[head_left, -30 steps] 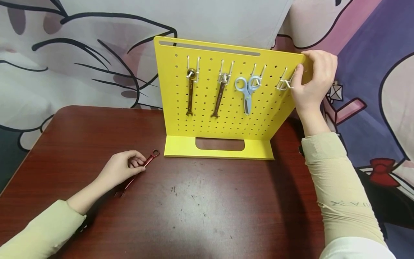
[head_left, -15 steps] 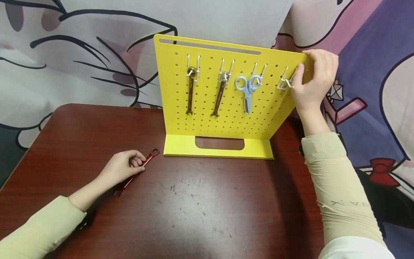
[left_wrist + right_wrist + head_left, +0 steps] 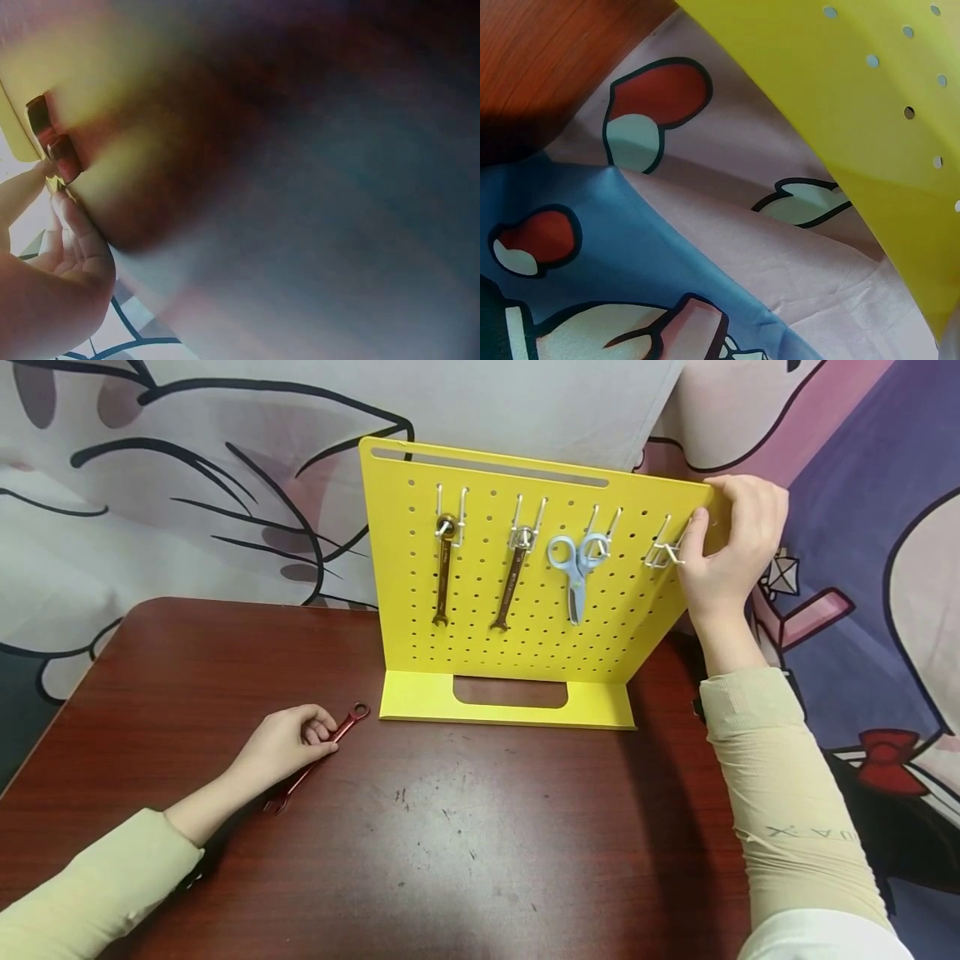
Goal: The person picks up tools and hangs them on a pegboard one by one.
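Note:
On the left of the table, a red combination wrench lies at a slant, its ring end pointing toward the pegboard. My left hand pinches its shaft between thumb and fingers; the left wrist view shows this hand around the dark red wrench end, much of it blurred. At the upper right corner of the yellow pegboard, my right hand grips the edge, thumb in front and fingers behind. A white hook with nothing on it sits beside that thumb. The right wrist view shows the board's side but hardly the hand.
Two combination wrenches, one at left and another in the middle, hang from hooks with light blue scissors. The board stands on its yellow base at the back of the brown table. Behind it hangs a cartoon-printed cloth.
Almost nothing differs; the head view has shifted slightly. Both hands keep their hold, the left on the wrench and the right on the pegboard corner.

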Tool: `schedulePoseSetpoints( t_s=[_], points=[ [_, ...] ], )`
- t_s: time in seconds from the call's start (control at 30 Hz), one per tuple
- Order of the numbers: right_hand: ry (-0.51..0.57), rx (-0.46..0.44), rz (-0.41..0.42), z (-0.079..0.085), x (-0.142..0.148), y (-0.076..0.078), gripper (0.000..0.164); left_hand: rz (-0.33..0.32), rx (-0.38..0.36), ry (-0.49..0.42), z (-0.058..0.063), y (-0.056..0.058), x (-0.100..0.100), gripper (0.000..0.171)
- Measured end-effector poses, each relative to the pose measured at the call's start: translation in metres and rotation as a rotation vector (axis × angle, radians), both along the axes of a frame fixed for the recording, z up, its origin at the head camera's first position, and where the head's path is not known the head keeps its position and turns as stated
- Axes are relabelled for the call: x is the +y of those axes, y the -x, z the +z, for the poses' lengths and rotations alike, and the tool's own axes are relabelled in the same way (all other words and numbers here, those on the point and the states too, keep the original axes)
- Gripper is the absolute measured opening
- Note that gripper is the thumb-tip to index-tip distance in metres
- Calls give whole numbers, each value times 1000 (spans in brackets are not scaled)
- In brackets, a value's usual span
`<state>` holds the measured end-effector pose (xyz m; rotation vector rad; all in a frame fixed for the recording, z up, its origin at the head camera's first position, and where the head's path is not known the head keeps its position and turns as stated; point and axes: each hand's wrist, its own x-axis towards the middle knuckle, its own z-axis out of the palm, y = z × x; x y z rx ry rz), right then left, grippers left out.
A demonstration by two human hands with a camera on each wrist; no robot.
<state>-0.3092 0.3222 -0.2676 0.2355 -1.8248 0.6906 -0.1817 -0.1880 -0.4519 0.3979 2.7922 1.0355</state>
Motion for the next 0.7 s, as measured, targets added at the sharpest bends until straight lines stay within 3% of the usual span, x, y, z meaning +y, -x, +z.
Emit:
schedulePoseSetpoints(
  t_s=[0.7],
  points=[
    [5,27,8,0,-2,0,46,72,30,6,-4,-4,6,14]
  ],
)
